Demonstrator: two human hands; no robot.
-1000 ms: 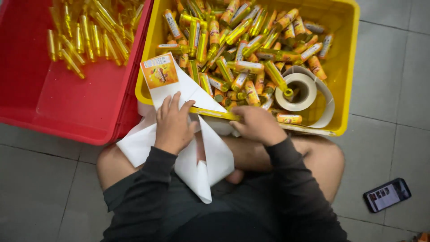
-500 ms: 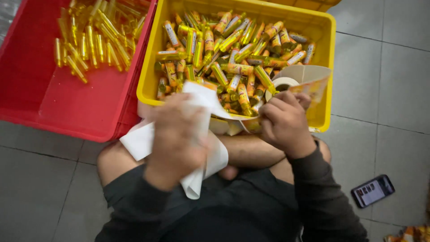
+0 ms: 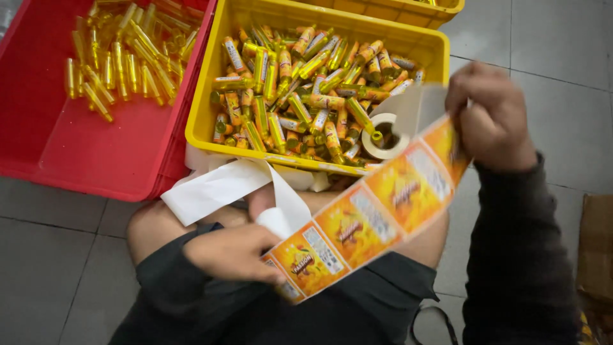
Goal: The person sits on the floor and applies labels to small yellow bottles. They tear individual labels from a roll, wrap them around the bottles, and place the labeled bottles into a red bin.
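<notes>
A strip of orange and yellow stickers (image 3: 367, 214) on white backing stretches diagonally across my lap. My left hand (image 3: 233, 253) pinches its lower end near my stomach. My right hand (image 3: 491, 118) holds the upper end raised at the right, in front of the yellow bin (image 3: 211, 105). White backing paper (image 3: 220, 188) trails loose over my knee. The yellow bin holds several small labelled yellow tubes (image 3: 300, 96) and a sticker roll core (image 3: 383, 135).
A red bin (image 3: 83, 160) at the left holds several clear yellow tubes without labels (image 3: 118, 61). A second yellow bin edge (image 3: 408, 9) shows at the top. Grey floor tiles surround me. A brown cardboard box (image 3: 597, 249) sits at the right edge.
Both hands left the bin's front edge. The left hand dropped to my lap, the right rose to the right, and the sticker strip now hangs stretched between them.
</notes>
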